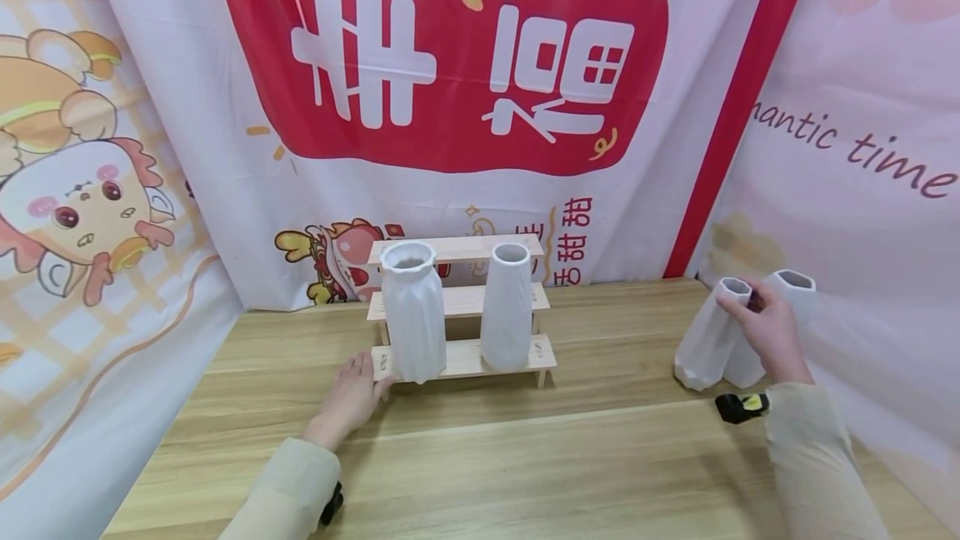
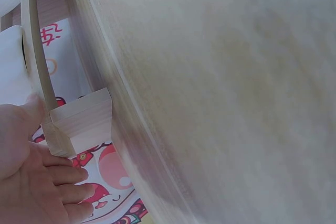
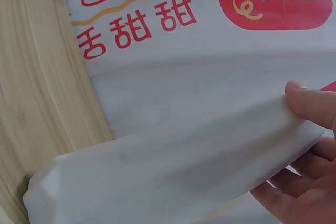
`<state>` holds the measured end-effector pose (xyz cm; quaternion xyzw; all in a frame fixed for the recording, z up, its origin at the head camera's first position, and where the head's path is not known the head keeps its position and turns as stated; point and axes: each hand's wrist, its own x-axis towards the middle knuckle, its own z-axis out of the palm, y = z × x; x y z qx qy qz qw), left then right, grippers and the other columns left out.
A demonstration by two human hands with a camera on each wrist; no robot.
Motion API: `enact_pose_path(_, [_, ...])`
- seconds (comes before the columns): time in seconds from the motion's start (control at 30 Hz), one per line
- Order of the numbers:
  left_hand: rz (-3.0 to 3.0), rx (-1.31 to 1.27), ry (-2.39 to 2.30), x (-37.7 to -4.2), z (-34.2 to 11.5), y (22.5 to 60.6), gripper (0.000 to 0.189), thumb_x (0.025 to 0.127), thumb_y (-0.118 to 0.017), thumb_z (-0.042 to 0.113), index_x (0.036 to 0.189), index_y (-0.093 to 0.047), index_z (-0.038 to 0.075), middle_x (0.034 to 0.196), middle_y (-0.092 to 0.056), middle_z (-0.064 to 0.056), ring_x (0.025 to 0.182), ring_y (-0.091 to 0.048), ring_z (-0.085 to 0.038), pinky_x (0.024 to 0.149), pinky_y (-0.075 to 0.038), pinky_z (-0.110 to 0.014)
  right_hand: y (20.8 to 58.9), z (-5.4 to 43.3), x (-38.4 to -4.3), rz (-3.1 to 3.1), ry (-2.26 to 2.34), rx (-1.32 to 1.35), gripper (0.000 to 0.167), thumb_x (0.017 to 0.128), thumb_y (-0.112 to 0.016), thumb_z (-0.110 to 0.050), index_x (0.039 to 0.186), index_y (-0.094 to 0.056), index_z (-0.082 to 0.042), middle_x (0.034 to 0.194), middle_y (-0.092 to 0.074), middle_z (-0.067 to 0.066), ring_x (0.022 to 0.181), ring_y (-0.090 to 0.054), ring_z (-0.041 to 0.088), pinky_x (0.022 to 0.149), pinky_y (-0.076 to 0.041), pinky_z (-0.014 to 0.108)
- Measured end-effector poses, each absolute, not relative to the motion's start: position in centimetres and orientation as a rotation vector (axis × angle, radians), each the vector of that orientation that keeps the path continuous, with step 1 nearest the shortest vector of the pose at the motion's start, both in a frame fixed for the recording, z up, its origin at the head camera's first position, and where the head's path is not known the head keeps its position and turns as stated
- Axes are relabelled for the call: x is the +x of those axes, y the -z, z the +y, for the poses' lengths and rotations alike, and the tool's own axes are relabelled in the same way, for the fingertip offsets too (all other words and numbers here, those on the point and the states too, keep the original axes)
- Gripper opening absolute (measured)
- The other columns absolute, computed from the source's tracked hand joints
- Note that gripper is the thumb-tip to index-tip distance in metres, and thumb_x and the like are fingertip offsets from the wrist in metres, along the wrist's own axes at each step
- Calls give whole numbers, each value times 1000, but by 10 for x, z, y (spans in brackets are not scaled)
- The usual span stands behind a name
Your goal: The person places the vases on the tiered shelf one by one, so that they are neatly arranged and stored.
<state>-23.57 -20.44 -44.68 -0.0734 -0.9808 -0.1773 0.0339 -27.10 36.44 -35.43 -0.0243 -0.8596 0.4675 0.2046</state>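
Bench: pale wood-grain top, lengthwise joint (image 1: 525, 465). Surround: white rear cloth with red printed panel (image 1: 450, 144); cartoon-printed cloth, left (image 1: 82, 165); lettered cloth, right (image 1: 847, 198). Stand: three-tier, wooden, by the rear cloth (image 1: 463, 303); lowest tier bears a fluted white vase (image 1: 416, 319) and a tapered one (image 1: 507, 315). Left hand (image 1: 348, 390): grips that tier's left end. Right hand (image 1: 772, 332): pinches the upper part of a faceted vase (image 1: 703, 342), tilted, bench's right side, another vase (image 1: 745, 366) just beside.

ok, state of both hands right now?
Left hand: open, touching the left end of the wooden stand.
Right hand: closed, holding a white vase near its rim.
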Motion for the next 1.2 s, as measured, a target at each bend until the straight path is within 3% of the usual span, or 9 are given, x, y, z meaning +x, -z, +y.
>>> enact_pose_path(0.17, [-3019,-225,549,-235,-204,447,66,98,-44,26,132,-18,-24,135,-22,-42,126,-23,-51,106,-15,-54,351,361,-270,-2428,-1265,-82,62,90,-59,-32,130,-42,11,122,-48,27,91,-46,4,69,-40,9])
enact_pose_path(0.4, [-3008,-221,542,-234,-203,446,66,98,-46,26,132,-20,-24,134,-24,-42,125,-24,-51,106,-16,-54,349,355,-273,-2422,-1242,-98,59,88,-61,-31,127,-46,11,119,-50,27,88,-47,5,69,-41,11])
enact_pose_path(0.6, [-3009,-222,558,-234,-203,446,66,98,-45,26,132,-19,-24,134,-23,-42,125,-23,-52,106,-16,-54,341,350,-274,-2453,-1234,-99,62,89,-60,-35,130,-45,9,121,-51,26,97,-48,20,75,-46,20])
enact_pose_path(0.73, [-3018,-219,574,-235,-204,447,67,98,-44,27,133,-17,-24,136,-21,-42,126,-21,-51,106,-14,-54,333,344,-276,-2453,-1241,-82,63,88,-60,-36,131,-44,8,122,-50,25,99,-48,22,77,-46,21])
enact_pose_path(0.8, [-3018,-221,569,-235,-205,447,67,98,-43,27,133,-17,-24,136,-20,-42,126,-21,-52,106,-13,-55,329,341,-276,-2453,-1249,-77,65,88,-60,-37,132,-42,7,123,-50,25,101,-48,24,82,-48,28])
enact_pose_path(1.03, [-3015,-227,554,-236,-205,448,67,98,-43,28,133,-17,-24,135,-21,-42,126,-22,-51,106,-14,-55,317,329,-280,-2422,-1227,-31,61,87,-63,-34,130,-46,6,118,-52,23,92,-49,10,72,-43,13])
enact_pose_path(1.2, [-3016,-224,552,-236,-205,448,67,98,-43,28,133,-18,-23,136,-21,-41,126,-22,-51,106,-15,-55,306,320,-283,-2435,-1234,-20,65,87,-62,-39,131,-45,5,121,-51,24,100,-49,26,85,-48,37])
